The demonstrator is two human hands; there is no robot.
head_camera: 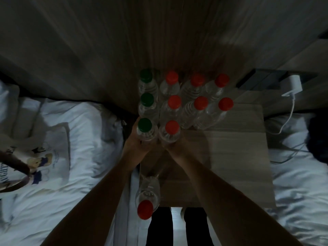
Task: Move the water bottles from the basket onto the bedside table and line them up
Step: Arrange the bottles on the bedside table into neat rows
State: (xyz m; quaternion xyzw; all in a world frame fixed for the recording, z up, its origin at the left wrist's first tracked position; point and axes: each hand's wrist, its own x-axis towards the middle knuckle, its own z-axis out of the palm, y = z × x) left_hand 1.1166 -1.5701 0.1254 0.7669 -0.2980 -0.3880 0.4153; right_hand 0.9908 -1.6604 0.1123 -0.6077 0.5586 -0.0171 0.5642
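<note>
Water bottles [174, 102], dim, right hand [171, 147] mostly hidden

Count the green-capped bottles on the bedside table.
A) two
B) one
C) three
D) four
C: the left column holds the far green-capped bottle, the middle green-capped bottle and the near green-capped bottle, which the left hand grips; the right hand grips a red-capped bottle.

Charger [292, 85]: white, sat against a dark panel, far right.
Cable [291, 114]: white, trailed down from the charger.
Duvet [79, 125]: white, crumpled, lay left.
</note>
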